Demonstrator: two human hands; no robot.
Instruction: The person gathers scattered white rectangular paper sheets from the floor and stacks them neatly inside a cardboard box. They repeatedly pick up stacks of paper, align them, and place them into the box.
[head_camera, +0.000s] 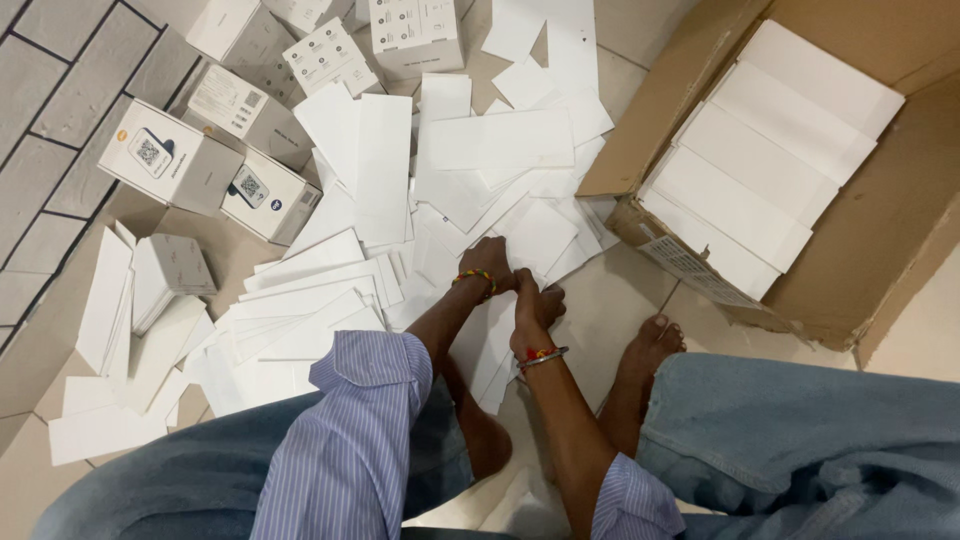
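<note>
View from above of a person seated on a tiled floor (620, 300) amid loose white cardboard. The left hand (488, 262) lies knuckles up at the centre of the view, fingers curled down onto the heap of flat white sheets (480, 170); whether it grips a sheet cannot be told. The right hand (535, 305), just beside it toward 4 o'clock and touching it, is closed around the edge of a white sheet (497, 350) that runs down between the forearms. Each wrist carries a coloured thread band.

The heap spreads from the hands toward 12 o'clock and 9 o'clock, the sheets overlapping at many angles. At 10 to 11 o'clock stand several made-up white boxes (170, 160), some with printed faces. At 8 o'clock smaller sheets (105, 300) lean stacked on edge. At 2 o'clock an open brown carton (870, 250) holds rows of flat white sheets (760, 150) packed side by side. A bare foot (650, 345) rests on the floor at 4 o'clock from the hands, near the carton's corner.
</note>
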